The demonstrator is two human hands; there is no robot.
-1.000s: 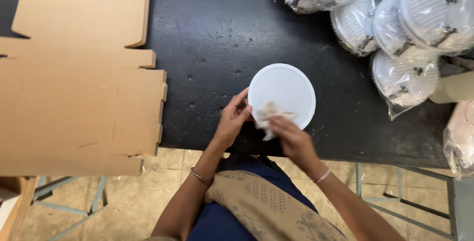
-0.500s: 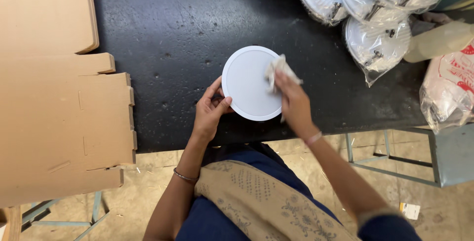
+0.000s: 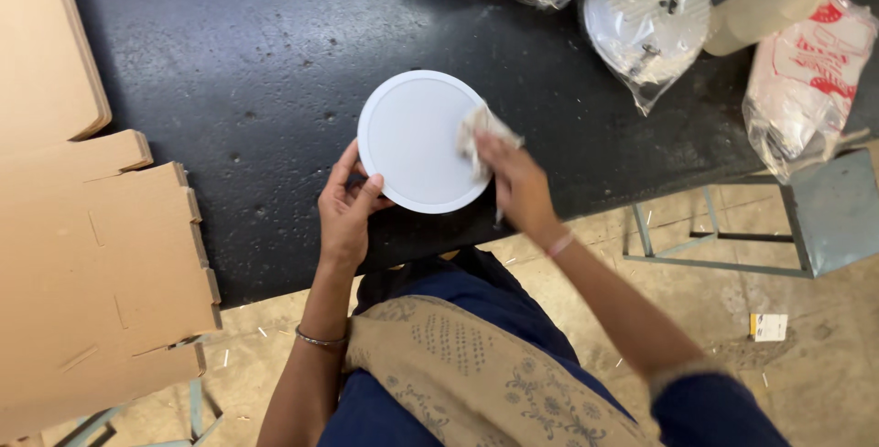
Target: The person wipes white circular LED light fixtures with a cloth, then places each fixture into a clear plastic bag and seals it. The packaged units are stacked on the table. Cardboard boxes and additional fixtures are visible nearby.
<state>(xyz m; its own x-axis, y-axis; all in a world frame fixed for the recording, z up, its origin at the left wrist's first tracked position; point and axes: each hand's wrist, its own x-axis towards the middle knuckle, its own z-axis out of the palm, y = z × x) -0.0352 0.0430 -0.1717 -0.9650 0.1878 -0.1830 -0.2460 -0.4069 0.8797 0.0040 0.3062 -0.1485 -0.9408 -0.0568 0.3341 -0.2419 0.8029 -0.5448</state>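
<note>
Flattened brown cardboard box blanks [image 3: 82,255] overlap the black counter [image 3: 238,71] at left; clear plastic bags of white round discs [image 3: 641,16], seemingly with clips, lie far right.

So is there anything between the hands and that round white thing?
Only a small cloth: the right hand presses it on the white disc. The left hand touches the disc's edge directly, nothing between.

one head camera looks steeply down, close over the black table [image 3: 229,90] edge.
</note>
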